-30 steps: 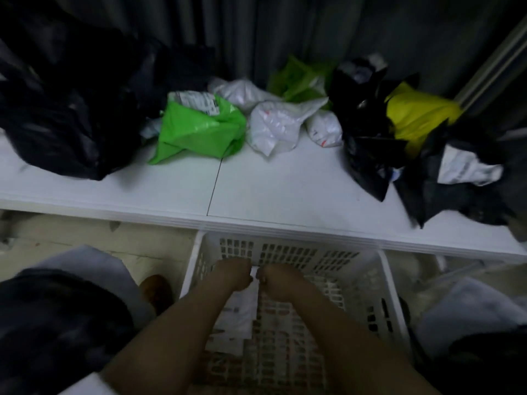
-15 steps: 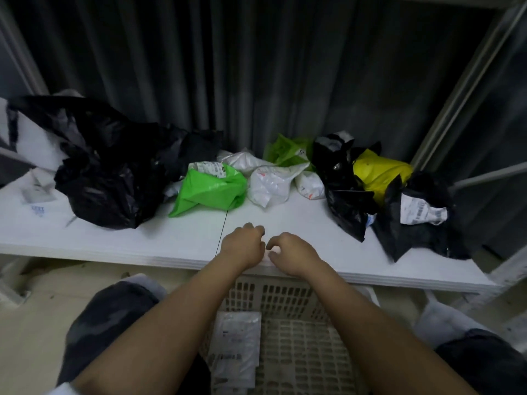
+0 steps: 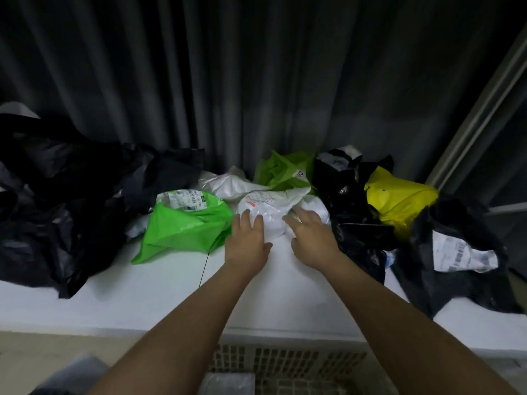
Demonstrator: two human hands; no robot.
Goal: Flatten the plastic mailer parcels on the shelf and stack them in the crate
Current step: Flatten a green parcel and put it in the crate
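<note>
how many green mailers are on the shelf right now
2. A bright green mailer lies at the front, just left of the left hand. A duller green mailer sits at the back by the curtain. More may be hidden under the black bags.

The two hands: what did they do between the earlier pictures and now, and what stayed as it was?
Both hands rose out of the crate, crossed the shelf edge and reached forward. Now the left hand and the right hand, fingers spread, arrive at the white mailer; neither grips it yet. A flat parcel was left lying in the crate. The green, yellow and black parcels stayed in place.
</note>
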